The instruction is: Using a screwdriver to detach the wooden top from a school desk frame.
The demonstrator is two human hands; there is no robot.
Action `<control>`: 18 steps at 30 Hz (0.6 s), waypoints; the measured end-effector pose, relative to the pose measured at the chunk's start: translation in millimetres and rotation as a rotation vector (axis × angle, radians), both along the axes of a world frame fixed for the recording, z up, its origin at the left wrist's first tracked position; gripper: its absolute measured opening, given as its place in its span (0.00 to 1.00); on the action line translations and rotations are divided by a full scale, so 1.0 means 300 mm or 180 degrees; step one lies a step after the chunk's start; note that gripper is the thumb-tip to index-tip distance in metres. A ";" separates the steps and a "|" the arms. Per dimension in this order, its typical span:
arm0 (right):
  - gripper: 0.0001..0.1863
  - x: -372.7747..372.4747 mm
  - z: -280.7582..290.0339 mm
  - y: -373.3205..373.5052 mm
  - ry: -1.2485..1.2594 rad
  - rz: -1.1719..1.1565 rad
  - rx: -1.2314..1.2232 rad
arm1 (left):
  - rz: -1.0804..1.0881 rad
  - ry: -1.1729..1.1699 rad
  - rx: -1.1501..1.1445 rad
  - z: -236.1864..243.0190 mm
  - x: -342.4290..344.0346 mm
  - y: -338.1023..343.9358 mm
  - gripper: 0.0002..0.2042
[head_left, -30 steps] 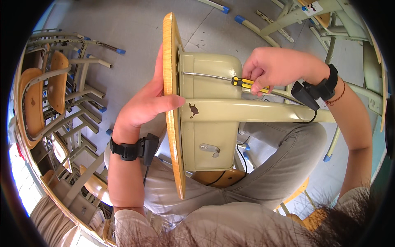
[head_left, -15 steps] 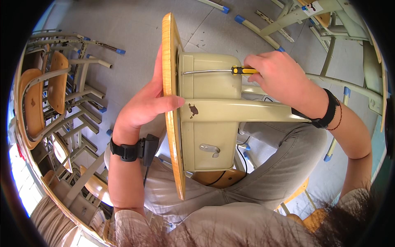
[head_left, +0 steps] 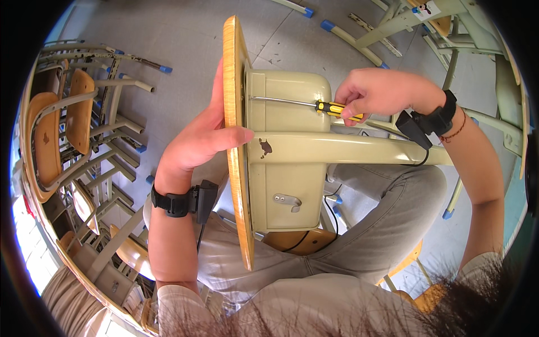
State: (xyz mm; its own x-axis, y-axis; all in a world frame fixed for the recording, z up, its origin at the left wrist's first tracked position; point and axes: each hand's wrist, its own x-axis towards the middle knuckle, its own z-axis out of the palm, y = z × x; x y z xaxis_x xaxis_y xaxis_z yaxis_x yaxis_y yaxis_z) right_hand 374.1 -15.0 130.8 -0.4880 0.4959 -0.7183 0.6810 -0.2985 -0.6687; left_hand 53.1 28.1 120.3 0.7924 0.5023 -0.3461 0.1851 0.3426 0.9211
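Observation:
A wooden desktop (head_left: 237, 185) stands on edge in front of me, with a cream metal desk drawer box (head_left: 295, 180) fixed to its underside. My left hand (head_left: 199, 140) grips the board's left side, thumb over the edge and fingers mostly hidden behind it. My right hand (head_left: 379, 92) is closed round the yellow and black handle of a screwdriver (head_left: 331, 109). Its long shaft runs left across the box, and the tip meets the board's underside near the rim; any screw there is too small to make out. A cream metal leg (head_left: 348, 149) extends rightward, below the screwdriver.
A small metal hook (head_left: 288, 201) sits on the box. Stacked chairs (head_left: 76, 118) with wooden seats crowd the left. More metal desk frames (head_left: 443, 33) stand at upper right. Grey floor tiles (head_left: 185, 33) show beyond the board. A thin black cable (head_left: 331, 224) hangs near my legs.
My right hand has turned on the handle and its wrist has rolled over. The screwdriver's handle end tilts lower. My left hand keeps its grip, and the desk has shifted very slightly.

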 end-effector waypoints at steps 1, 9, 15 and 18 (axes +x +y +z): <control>0.09 -0.006 0.007 -0.010 -0.0097 -0.0186 0.0134 | 0.0007 0.0041 -0.0008 0.001 -0.002 0.000 0.57; 0.13 -0.060 0.011 -0.105 -0.0871 -0.0233 0.1934 | 0.0057 0.0106 -0.0043 0.001 -0.001 -0.002 0.56; 0.14 -0.059 -0.007 -0.128 -0.0818 -0.0324 0.2113 | 0.0018 0.0108 -0.0062 0.003 0.000 0.002 0.56; 0.13 -0.048 -0.017 -0.108 -0.0641 -0.0202 0.1875 | 0.0007 0.0080 -0.0051 0.005 0.002 0.003 0.57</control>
State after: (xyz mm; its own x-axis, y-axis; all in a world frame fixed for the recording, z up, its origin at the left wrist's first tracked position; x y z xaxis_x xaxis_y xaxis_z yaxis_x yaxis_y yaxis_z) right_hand 359.5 -47.4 125.6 -0.3282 0.8602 -0.3902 0.8039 0.0374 -0.5937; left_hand 53.6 28.9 121.7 0.7823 0.4982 -0.3739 0.2074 0.3578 0.9105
